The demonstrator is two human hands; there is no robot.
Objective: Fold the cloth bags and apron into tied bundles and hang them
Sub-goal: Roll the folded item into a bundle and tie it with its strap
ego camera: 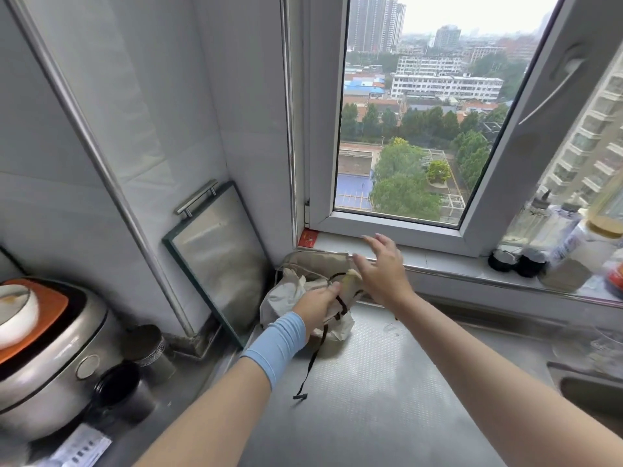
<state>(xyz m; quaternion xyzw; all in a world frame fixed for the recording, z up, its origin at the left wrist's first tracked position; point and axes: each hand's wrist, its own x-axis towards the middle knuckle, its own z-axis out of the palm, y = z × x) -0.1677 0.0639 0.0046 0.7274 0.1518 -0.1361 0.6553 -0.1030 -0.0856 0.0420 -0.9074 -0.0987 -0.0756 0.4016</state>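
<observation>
Cloth bags [296,298], heaped in the desk [387,382] corner under the window sill [438,256], should be pinned by the gripping left hand [318,303] while the spread right hand [381,267] frees the dark strap [313,362] for tying.

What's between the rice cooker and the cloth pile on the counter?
Head view: between rice cooker and cloth pile stand a lidded metal canister and a dark jar; a handled board leans on the wall behind.

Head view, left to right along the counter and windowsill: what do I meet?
In order: rice cooker → leaning glass board → cloth bags → right hand → bottles on the sill.
</observation>
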